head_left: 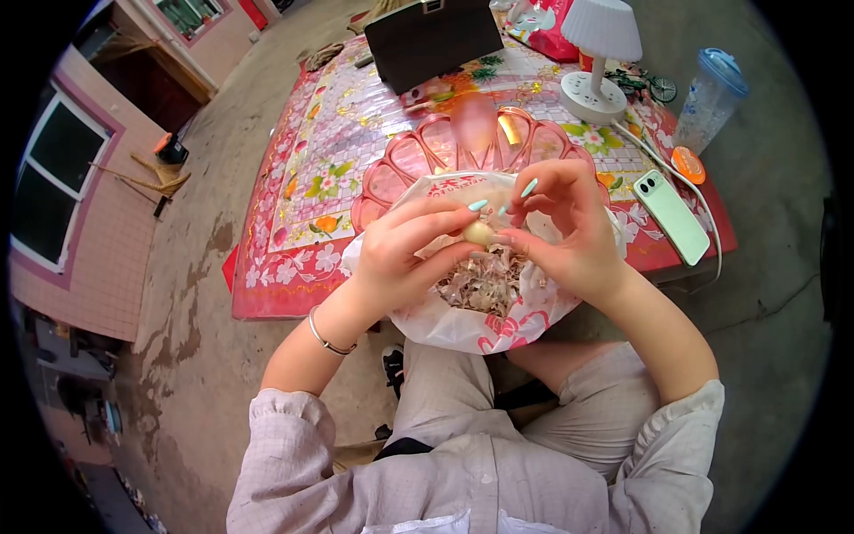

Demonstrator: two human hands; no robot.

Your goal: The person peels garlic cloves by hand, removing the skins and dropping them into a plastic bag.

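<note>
Pale grey shirt fabric is seen nearest the camera, with the grey trousers below the table's edge. Over an open white plastic bag, a small pale bulb, perhaps garlic, is held up between the thumb and fingers of the left hand, which are closed on it. By the right hand, the bulb is approached from the other side: the thumb tip is brought up against or just beside it, and the index finger is arched above. Whether any shred is pinched there cannot be told.

On its visible side the bulb looks smooth and pale, so its peeling is judged to be well advanced; its far side is hidden. Beneath it, the bag is filled with loose papery skins, by which a good deal of finished peeling is suggested. Whether unpeeled pieces are left among them cannot be made out. Behind the bag, a pink petal-shaped tray is set on the flowered table.
</note>
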